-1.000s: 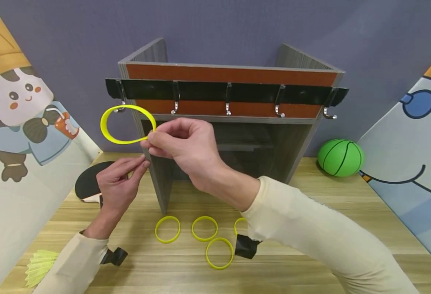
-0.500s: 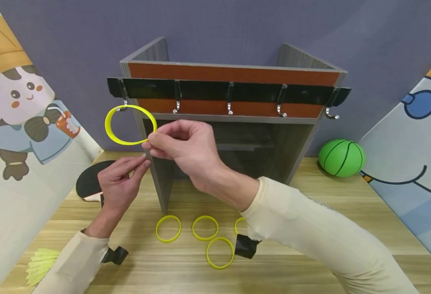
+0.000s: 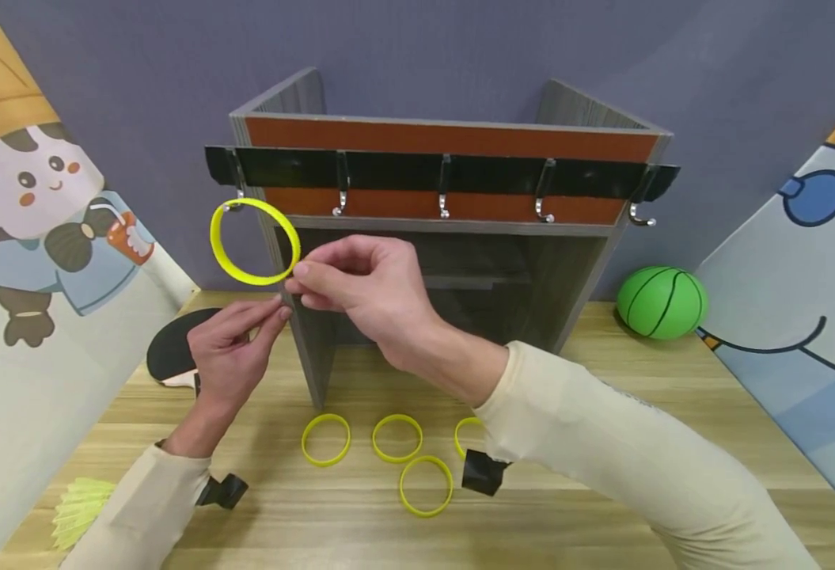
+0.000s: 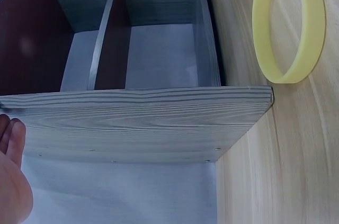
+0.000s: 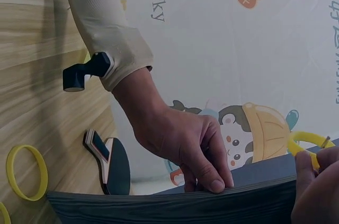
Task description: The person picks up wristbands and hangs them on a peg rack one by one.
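Observation:
In the head view, my right hand (image 3: pixel 381 297) pinches a yellow silicone wristband (image 3: pixel 216 241) at its lower right between thumb and fingers. The band's top overlaps the leftmost metal hook (image 3: pixel 239 186) of the black hook rail (image 3: pixel 396 170); I cannot tell whether it hangs on it. My left hand (image 3: pixel 232 340) touches the front edge of the cabinet's left side panel (image 3: pixel 310 348), its fingertips together. In the right wrist view, the left hand (image 5: pixel 180 134) rests its fingertips at the panel edge (image 5: pixel 254 189), and the held wristband (image 5: pixel 296 142) shows beside the right fingers.
Several yellow wristbands (image 3: pixel 326 462) lie on the wooden table (image 3: pixel 303 526) before the grey cabinet (image 3: pixel 581 285). A black table tennis bat (image 3: pixel 164 348) and a yellow shuttlecock (image 3: pixel 78 507) lie at left. A green ball (image 3: pixel 662 303) sits at right.
The held wristband has shifted slightly right and turned to a rounder outline, its top still at the leftmost hook. The left hand stays at the panel edge.

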`<state>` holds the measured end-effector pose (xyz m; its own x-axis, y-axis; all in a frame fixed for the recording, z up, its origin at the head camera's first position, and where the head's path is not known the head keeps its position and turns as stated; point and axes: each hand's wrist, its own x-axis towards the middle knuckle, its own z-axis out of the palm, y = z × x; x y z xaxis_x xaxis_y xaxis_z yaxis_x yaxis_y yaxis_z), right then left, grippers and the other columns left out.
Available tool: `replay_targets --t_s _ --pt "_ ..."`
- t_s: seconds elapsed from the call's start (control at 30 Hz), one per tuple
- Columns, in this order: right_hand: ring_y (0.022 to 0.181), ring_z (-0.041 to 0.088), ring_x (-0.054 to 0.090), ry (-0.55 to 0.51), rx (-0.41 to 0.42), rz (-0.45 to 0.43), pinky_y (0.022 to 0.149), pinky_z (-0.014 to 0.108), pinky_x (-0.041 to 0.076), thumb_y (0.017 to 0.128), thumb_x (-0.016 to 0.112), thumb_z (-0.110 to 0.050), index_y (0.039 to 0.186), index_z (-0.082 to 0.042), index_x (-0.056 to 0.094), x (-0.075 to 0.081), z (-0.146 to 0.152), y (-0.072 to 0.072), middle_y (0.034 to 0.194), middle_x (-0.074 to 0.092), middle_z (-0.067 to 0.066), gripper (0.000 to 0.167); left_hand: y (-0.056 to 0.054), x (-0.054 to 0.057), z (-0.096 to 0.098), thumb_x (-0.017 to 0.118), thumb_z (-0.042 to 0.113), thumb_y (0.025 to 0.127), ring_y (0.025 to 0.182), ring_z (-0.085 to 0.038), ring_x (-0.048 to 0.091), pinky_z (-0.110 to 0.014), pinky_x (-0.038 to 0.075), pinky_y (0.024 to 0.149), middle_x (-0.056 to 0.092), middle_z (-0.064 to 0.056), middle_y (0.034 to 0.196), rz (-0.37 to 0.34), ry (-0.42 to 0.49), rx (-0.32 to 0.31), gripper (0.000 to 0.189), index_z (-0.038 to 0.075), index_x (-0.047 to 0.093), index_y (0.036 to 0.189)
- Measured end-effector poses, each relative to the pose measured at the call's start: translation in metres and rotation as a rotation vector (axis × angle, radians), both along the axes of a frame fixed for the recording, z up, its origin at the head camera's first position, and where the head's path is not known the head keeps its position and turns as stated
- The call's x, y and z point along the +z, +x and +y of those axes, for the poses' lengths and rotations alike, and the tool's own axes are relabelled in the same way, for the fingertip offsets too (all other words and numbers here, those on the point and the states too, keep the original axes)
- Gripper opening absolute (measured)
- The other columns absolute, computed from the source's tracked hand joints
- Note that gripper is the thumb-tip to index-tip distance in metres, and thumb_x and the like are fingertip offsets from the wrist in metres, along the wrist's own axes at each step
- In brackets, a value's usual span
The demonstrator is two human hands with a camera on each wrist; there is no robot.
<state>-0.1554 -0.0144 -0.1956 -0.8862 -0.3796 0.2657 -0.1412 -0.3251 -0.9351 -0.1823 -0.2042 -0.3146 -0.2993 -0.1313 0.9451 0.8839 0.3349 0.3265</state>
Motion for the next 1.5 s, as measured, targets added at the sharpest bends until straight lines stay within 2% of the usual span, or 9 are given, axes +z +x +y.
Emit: replay_targets --t_s 0.17,0.37,0.73,0.97,1.17,1.33,1.5 --pt "0.078 0.025 0.068 0.01 -0.001 0.019 0.073 0.04 0.053 0.084 0.069 0.003 0.093 0.009 0.064 -0.005 0.008 -0.003 0.088 0.065 0.02 0.012 0.005 0.004 0.003 0.078 0.002 0.077 0.055 -0.006 0.044 -0.016 0.024 0.049 0.068 -0.021 0.076 0.001 0.002 0.019 0.018 -0.013 0.071 0.085" --pt "0.077 0.027 0.068 0.086 -0.019 0.038 0.072 0.041 0.053 0.083 0.07 0.001 0.093 0.006 0.066 -0.015 0.026 -0.002 0.087 0.066 0.02 0.011 0.005 0.003 0.004 0.079 0.002 0.075 0.057 -0.006 0.047 -0.016 0.024 0.049 0.067 -0.022 0.076 0.0 0.017 0.016 0.019 -0.013 0.071 0.084" --pt "0.074 0.032 0.067 0.24 -0.004 0.067 0.066 0.041 0.054 0.083 0.072 -0.002 0.092 0.005 0.068 -0.047 0.076 0.018 0.081 0.068 0.018 0.011 0.008 0.006 0.007 0.08 0.003 0.075 0.059 -0.007 0.05 -0.016 0.027 0.051 0.068 -0.021 0.076 0.009 0.032 0.016 0.02 -0.014 0.071 0.082" --pt "0.071 0.028 0.067 0.302 -0.014 0.053 0.064 0.04 0.054 0.083 0.071 -0.001 0.092 0.006 0.068 -0.073 0.112 0.028 0.08 0.067 0.019 0.012 0.008 0.005 0.006 0.08 0.004 0.076 0.06 -0.007 0.05 -0.016 0.026 0.051 0.068 -0.021 0.076 -0.003 0.016 0.019 0.022 -0.014 0.07 0.084" --pt "0.072 0.027 0.067 0.39 -0.049 0.063 0.064 0.041 0.054 0.086 0.07 -0.005 0.094 0.008 0.067 -0.098 0.138 0.025 0.079 0.068 0.018 0.015 0.009 0.003 0.006 0.079 0.003 0.076 0.059 -0.006 0.048 -0.015 0.027 0.051 0.068 -0.02 0.076 0.007 0.019 0.007 0.021 -0.014 0.07 0.082" --pt "0.073 0.026 0.066 0.489 -0.083 0.043 0.065 0.041 0.054 0.087 0.068 -0.006 0.095 0.008 0.068 -0.124 0.16 0.021 0.081 0.068 0.016 0.015 0.002 -0.003 0.003 0.079 -0.002 0.074 0.058 -0.006 0.047 -0.015 0.026 0.051 0.068 -0.02 0.077 0.011 0.02 -0.007 0.018 -0.014 0.07 0.083" --pt "0.073 0.024 0.067 0.529 -0.071 0.123 0.064 0.042 0.054 0.088 0.067 -0.003 0.094 0.009 0.068 -0.155 0.175 0.02 0.083 0.069 0.016 0.013 -0.003 -0.006 -0.001 0.079 -0.005 0.072 0.058 -0.005 0.048 -0.015 0.025 0.05 0.069 -0.018 0.077 0.016 0.03 -0.006 0.017 -0.013 0.071 0.084"
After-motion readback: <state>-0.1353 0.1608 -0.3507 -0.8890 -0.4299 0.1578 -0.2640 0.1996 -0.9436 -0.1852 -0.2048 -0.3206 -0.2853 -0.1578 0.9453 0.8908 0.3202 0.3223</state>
